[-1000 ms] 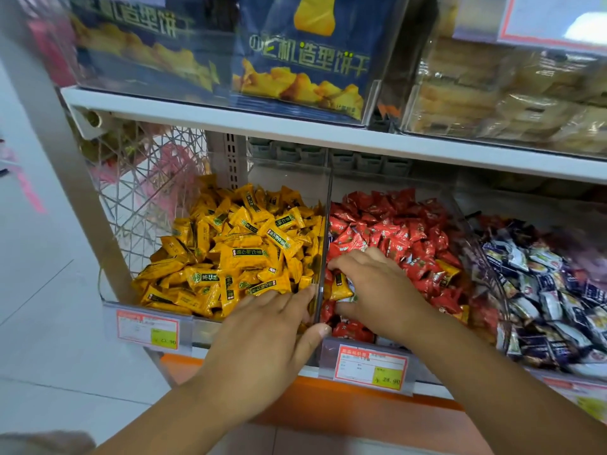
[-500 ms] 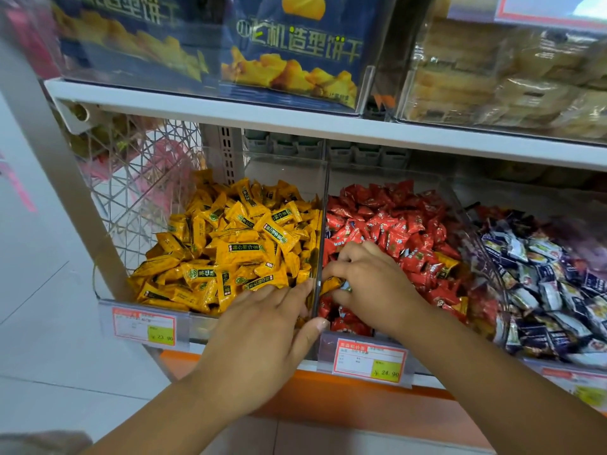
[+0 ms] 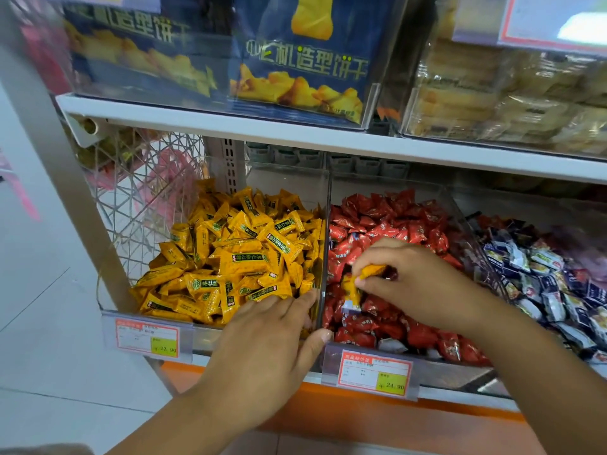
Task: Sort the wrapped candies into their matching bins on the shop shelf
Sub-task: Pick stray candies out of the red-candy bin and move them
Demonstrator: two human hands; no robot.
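The right hand (image 3: pixel 417 284) is over the red bin (image 3: pixel 443 366), above its red candies (image 3: pixel 387 218). Thumb and forefinger pinch a yellow candy (image 3: pixel 372 270). Its long axis runs nearly level, left to right, with the right end a little higher. A second yellow candy (image 3: pixel 350 290) hangs below the fingers, long axis close to upright. A pale wrapper end shows at its bottom; it may be a separate piece, but blur hides that.

The left hand (image 3: pixel 262 349) lies flat, fingers straight and close together over the front rim of the yellow bin (image 3: pixel 203 326), fingertips touching the yellow candies (image 3: pixel 236 257). Its thumb rests at the foot of the clear divider (image 3: pixel 323 224) between the two bins. Blue-and-white candies (image 3: pixel 551 284) fill the next bin to the right.
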